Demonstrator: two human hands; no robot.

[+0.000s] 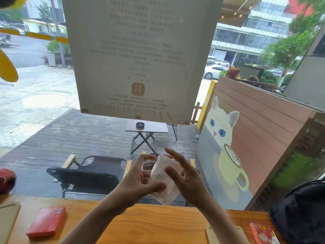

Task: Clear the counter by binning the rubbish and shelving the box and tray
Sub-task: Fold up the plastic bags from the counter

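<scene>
Rubbish in this scene is a crumpled white tissue (164, 178), held up in the air between both hands above the far edge of a wooden counter (158, 224), in front of a large window. On the tissue's left side the left hand (139, 180) has its thumb pressed across the lower part of the paper, with fingertips curled toward the top edge. Its partner, the right hand (186, 180), sits on the other side with fingers spread and slightly bent — the thumb touches the tissue, while the longer fingers fan outward above it. On the counter, low at the left, lies a flat red box (46, 221), and just beyond it at the frame's left edge shows the rounded corner of a pale wooden tray (8, 219). To the right, partly hidden under the right forearm, is a second pale wooden board (237, 233), with a red printed carton (263, 234) just beside it. A dark backpack (302, 213) rests at the counter's far right end. Through the glass are a wooden deck, a black folding chair (91, 171), a small folding table (146, 126) with a dark ashtray (140, 125) on it, and a fence painted with a white cat (223, 125) — above them hangs a pale poster (140, 55) with reversed lettering.
</scene>
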